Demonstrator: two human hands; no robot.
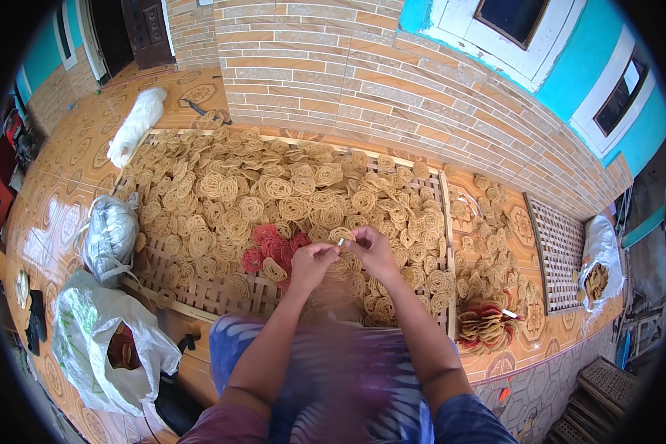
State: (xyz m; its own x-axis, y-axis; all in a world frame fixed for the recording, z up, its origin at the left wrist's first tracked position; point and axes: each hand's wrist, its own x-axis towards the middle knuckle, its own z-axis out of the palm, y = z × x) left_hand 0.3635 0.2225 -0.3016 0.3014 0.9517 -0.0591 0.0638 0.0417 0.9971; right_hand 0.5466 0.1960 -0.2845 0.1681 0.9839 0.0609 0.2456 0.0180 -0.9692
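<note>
Both hands are raised in the middle, over a heap of tan, coiled, noodle-like discs (277, 186). My left hand (312, 263) is closed in a pinch, its fingertips at a small white piece (340, 242) whose kind I cannot make out. Close beside it, my right hand (373, 254) is also closed, thumb and fingers together; what it holds is too small to tell. Just left of my left hand lies a cluster of red coiled discs (274, 248). The discs rest on a woven lattice tray (177, 278) with a wooden frame.
On the left stand a tied plastic bag (111, 238) and an open white sack (100, 348). A white cat (139, 124) lies at the far left. To the right are a strung bundle of discs (488, 325), another lattice panel (551, 244) and a sack (603, 259). A brick-patterned wall (333, 74) stands behind.
</note>
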